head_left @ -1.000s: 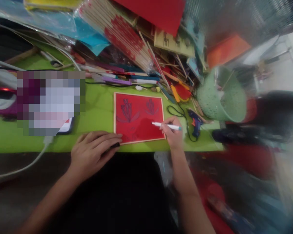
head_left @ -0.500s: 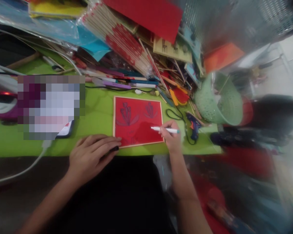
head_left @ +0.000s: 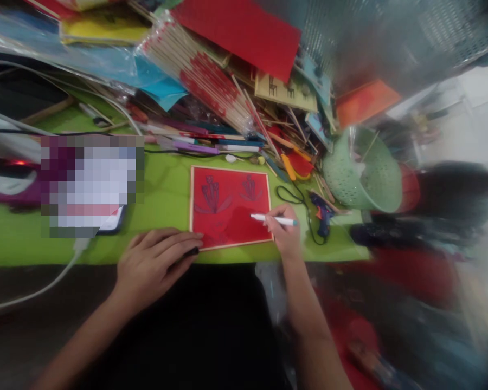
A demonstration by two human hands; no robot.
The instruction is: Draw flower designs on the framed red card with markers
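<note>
A red card [head_left: 228, 206] with a pale border lies on the green table top [head_left: 162, 184]; two dark flower drawings show on its upper half. My right hand [head_left: 287, 230] is closed on a white pen with a teal end [head_left: 274, 219], its tip on the card's right side. My left hand [head_left: 154, 262] lies flat at the table's front edge, fingers stretched out and resting on the card's lower left corner. A small dark object shows under its fingertips.
A heap of coloured paper, sticks and pens [head_left: 211, 92] fills the back of the table. A green perforated basket [head_left: 364, 168] stands at the right, with a blue glue gun [head_left: 321, 211] and its black cord beside the card. A phone [head_left: 111, 219] and white cable lie at the left.
The view has shifted slightly; the card and both hands appear a little lower. The pen stays on the card's right side, and my left hand keeps pressing the corner.
</note>
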